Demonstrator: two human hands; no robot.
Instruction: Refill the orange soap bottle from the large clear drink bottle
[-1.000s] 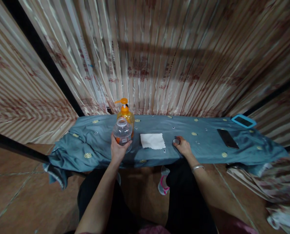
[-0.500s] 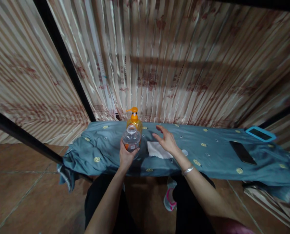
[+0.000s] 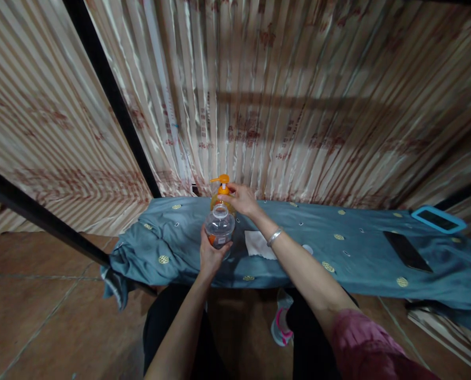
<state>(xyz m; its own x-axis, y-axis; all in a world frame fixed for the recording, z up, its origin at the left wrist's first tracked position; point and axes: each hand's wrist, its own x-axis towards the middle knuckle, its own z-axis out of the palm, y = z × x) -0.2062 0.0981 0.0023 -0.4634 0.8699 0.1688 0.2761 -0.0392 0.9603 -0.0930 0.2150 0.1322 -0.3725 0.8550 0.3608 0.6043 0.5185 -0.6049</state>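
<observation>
My left hand grips a clear plastic bottle with an orange label and an uncapped mouth, held upright over the blue cloth-covered bench. Just behind it stands an orange pump bottle. My right hand has its fingers on the neck of the pump bottle, just under the orange pump head. A white bottle cap lies on the cloth to the right, beside a white tissue partly hidden by my right forearm.
A black phone and a blue-framed device lie at the bench's right end. Striped curtains hang behind and on the left, with black metal bars across them. A pink and white shoe shows on the tiled floor below.
My right hand left the small cap on the cloth, rose over the tissue and moved left onto the pump bottle. My left hand kept hold of the clear bottle.
</observation>
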